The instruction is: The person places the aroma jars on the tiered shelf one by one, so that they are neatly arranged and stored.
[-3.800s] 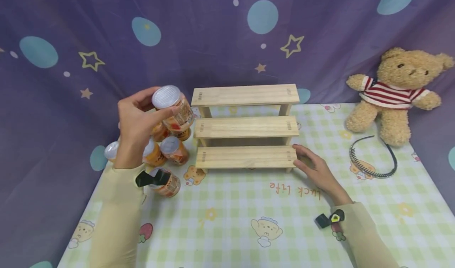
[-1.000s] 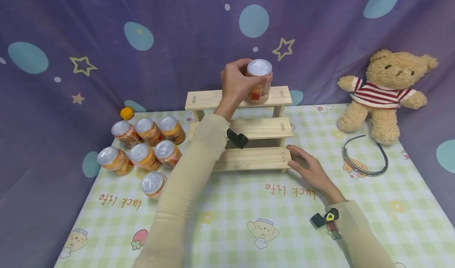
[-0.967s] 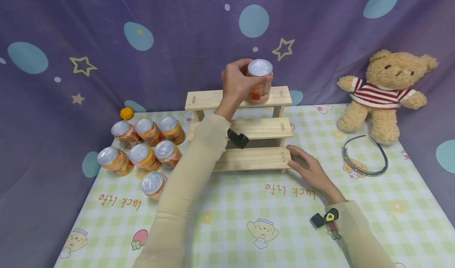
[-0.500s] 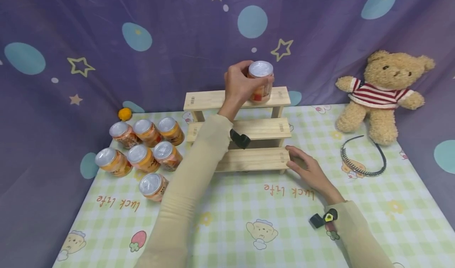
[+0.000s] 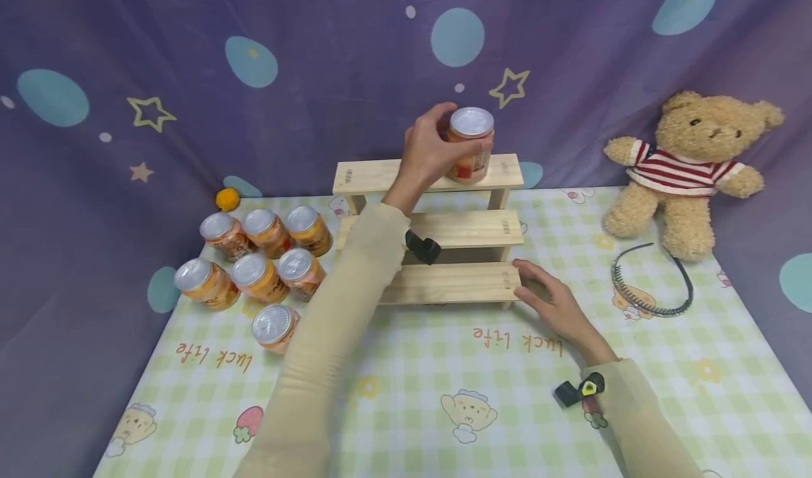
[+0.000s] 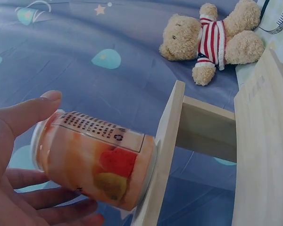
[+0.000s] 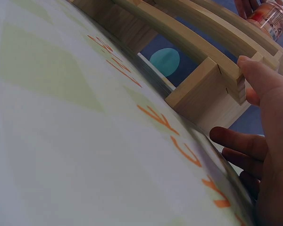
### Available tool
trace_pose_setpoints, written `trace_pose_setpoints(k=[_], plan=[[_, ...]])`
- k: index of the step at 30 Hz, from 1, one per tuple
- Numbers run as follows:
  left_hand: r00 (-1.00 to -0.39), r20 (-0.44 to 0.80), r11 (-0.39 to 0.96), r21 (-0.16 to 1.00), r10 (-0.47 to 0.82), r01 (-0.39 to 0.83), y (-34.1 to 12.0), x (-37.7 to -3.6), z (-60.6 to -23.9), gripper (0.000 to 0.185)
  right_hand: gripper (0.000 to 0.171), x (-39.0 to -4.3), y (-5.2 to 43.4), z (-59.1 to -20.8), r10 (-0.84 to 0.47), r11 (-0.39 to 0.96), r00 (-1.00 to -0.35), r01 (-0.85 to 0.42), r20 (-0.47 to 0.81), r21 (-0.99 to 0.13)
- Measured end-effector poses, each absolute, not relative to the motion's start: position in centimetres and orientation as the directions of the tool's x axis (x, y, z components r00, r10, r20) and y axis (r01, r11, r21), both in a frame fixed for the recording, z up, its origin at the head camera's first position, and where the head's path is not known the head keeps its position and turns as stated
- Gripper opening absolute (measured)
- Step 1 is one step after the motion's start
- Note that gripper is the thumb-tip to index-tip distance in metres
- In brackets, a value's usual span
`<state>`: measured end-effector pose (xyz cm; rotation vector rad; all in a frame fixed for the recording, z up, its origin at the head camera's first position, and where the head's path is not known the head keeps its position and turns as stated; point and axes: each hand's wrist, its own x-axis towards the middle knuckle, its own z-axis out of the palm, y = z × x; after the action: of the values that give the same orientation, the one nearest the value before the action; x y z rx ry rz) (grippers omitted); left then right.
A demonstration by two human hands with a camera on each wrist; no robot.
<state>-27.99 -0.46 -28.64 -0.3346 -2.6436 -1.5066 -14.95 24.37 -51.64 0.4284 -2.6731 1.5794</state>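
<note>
Left hand (image 5: 426,150) grips the orange fruit can with a silver foil lid (image 5: 470,144), fingers and thumb curled round its side; the can base sits on the right part of the top step of the three-step pale wooden rack (image 5: 438,228), looks upright in the head view. Judged step: setting the can down on the top step, release not yet done. Next move calls for opening the grip and lifting the hand clear without tipping the can, which stands near the step's front edge. Right hand (image 5: 553,302) lies flat on the checked green desk (image 5: 406,400), fingers straight, touching the right end of the bottom step, steadying the rack. Seven more cans (image 5: 256,270) stand grouped left of the rack. Versus the earliest frame: the can was then held high over that group at far left; it has since crossed to the top step. Right hand unchanged.
</note>
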Motion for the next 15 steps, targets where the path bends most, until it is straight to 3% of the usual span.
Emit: trace_pose_setpoints(k=[15], plan=[[-0.974, 0.201, 0.442, 0.868, 0.106, 0.227, -4.8, -25.5, -28.4, 0.079, 0.052, -14.6, 24.1, -51.2, -0.224, 0.452, -0.964, -0.232, 0.142, -0.862]])
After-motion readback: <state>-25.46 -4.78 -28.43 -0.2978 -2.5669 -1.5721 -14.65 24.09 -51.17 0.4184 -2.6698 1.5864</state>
